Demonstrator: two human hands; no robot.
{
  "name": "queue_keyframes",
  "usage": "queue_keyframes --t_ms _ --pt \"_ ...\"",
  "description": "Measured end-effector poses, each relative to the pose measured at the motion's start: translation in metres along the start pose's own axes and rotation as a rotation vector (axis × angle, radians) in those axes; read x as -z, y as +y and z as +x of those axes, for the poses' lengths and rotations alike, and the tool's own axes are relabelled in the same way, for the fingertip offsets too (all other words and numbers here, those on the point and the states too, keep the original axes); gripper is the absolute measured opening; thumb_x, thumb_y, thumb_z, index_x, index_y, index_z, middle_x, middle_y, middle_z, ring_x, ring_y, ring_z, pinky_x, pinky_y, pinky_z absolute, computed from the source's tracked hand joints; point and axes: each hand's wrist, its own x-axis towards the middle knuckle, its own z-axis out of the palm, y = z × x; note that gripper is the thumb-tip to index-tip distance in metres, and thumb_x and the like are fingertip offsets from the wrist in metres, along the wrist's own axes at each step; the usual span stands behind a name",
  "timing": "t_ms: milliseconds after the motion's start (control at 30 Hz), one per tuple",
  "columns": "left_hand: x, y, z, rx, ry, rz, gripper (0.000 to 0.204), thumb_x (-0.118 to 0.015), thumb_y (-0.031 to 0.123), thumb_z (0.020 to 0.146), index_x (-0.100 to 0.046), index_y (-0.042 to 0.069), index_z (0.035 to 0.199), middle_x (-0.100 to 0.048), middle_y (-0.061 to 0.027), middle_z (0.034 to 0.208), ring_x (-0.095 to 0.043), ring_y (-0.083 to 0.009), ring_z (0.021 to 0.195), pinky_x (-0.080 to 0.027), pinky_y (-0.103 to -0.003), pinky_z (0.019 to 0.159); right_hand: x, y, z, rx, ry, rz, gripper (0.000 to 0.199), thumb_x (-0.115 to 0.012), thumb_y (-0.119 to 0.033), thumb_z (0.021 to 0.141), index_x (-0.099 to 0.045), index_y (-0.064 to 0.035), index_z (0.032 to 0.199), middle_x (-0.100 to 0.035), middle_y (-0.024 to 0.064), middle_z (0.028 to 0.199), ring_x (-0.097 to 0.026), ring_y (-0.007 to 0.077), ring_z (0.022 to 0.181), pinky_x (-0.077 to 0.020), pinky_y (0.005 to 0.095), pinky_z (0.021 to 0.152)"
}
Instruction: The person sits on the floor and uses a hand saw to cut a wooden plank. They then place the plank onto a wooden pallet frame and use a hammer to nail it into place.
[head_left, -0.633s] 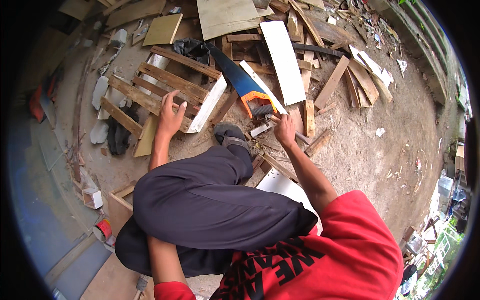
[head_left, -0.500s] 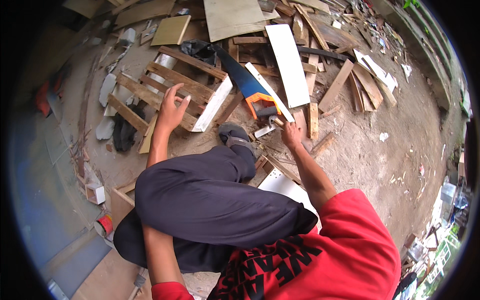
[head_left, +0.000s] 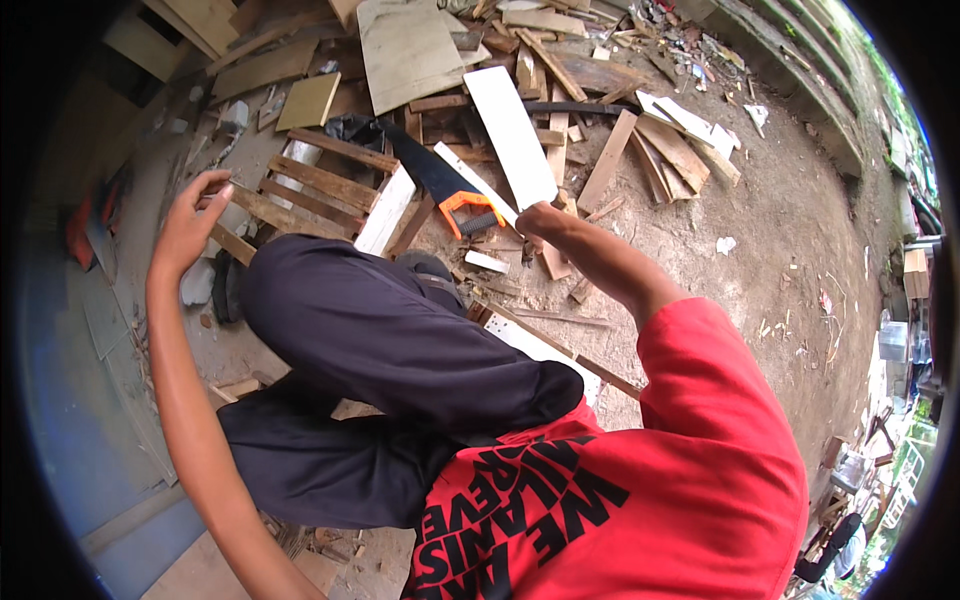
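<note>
My left hand [head_left: 192, 222] is at the outer end of a slatted wooden frame [head_left: 318, 184], its fingers and thumb closed about a slat end. The frame has brown slats and a white-painted end bar, and lies in front of my bent knee. My right hand [head_left: 537, 217] is a fist over the ground near the tip of a long white board [head_left: 512, 135]. It grips a hammer [head_left: 527, 252], mostly hidden, with only a dark part showing below the fist. Left of that fist lies a handsaw [head_left: 432, 172] with a dark blade and orange handle.
Scrap boards and planks pile up beyond the frame, with a large pale panel [head_left: 408, 55] among them. More planks [head_left: 665, 160] lie to the right. A small white block [head_left: 487, 261] and a white perforated panel [head_left: 530, 341] lie near my foot. Bare dirt [head_left: 740, 290] stretches right.
My left hand has moved left and outward, from above the slats to the frame's outer end. My right hand has lifted slightly and turned, hiding the hammer head. The view has shifted.
</note>
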Motion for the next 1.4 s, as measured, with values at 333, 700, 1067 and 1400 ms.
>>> queue_keyframes --t_ms 333,700,1067,1400 --pt "0.022 0.008 -0.038 -0.14 0.217 -0.092 0.036 -0.061 0.024 0.099 -0.06 0.001 0.126 -0.066 -0.0073 0.113 -0.06 -0.0131 0.101 -0.047 -0.029 0.092 0.298 -0.037 -0.068 -0.231 0.412 -0.329 0.038 -0.079 -0.036 0.082 -0.072 -0.0167 0.114 -0.071 0.0065 0.112 -0.066 0.0266 0.102 -0.0531 0.0457 0.087" --pt "0.015 -0.062 -0.03 -0.19 0.684 -0.128 0.038 -0.062 0.025 0.099 -0.059 0.003 0.13 -0.064 -0.0072 0.116 -0.058 -0.0166 0.107 -0.046 -0.031 0.095 0.471 -0.287 -0.16 0.15 0.751 -0.697 0.038 -0.076 -0.035 0.084 -0.072 -0.0146 0.115 -0.07 0.0074 0.117 -0.064 0.0305 0.112 -0.0503 0.0568 0.085" --pt "0.005 -0.047 0.008 -0.106 0.357 -0.051 0.037 -0.06 0.028 0.1 -0.059 0.003 0.127 -0.064 -0.007 0.11 -0.059 -0.0158 0.101 -0.047 -0.03 0.088 0.421 -0.33 -0.088 0.557 0.376 -0.833 0.041 -0.071 -0.046 0.086 -0.073 -0.0129 0.11 -0.071 0.0078 0.115 -0.067 0.0289 0.106 -0.0528 0.051 0.084" --pt "-0.036 -0.154 0.078 -0.073 0.11 0.109 0.036 -0.061 0.029 0.097 -0.063 0.0 0.117 -0.068 -0.0166 0.105 -0.065 -0.0265 0.099 -0.049 -0.037 0.09 0.415 -0.272 -0.05 0.72 0.573 -0.584 0.029 -0.069 -0.042 0.085 -0.074 -0.0154 0.094 -0.073 0.0055 0.093 -0.07 0.0289 0.091 -0.0567 0.0444 0.076"
